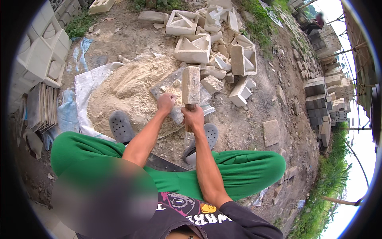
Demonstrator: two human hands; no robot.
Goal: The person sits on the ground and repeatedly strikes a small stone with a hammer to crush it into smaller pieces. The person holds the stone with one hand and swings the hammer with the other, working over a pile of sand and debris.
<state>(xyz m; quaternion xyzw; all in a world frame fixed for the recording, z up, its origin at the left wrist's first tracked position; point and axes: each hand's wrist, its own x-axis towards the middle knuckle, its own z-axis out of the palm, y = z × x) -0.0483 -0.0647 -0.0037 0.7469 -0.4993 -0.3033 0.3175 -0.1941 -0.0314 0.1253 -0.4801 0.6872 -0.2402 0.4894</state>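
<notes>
Stone-dusted mallet (191,85) gripped by right hand (193,117); left hand (165,102) closed on slab (167,89) (rubble crowds beyond).

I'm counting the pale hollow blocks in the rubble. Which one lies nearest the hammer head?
The big broken block straight beyond the hammer, open side up; the intact square one lies farther back.

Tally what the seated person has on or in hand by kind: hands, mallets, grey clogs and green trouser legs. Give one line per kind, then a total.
Hands: 2, the left hand on the flat stone slab, the right hand gripping the mallet
Mallets: 1, the mallet
Grey clogs: 2, the left clog and the right clog
Green trouser legs: 2
Total: 7
</notes>
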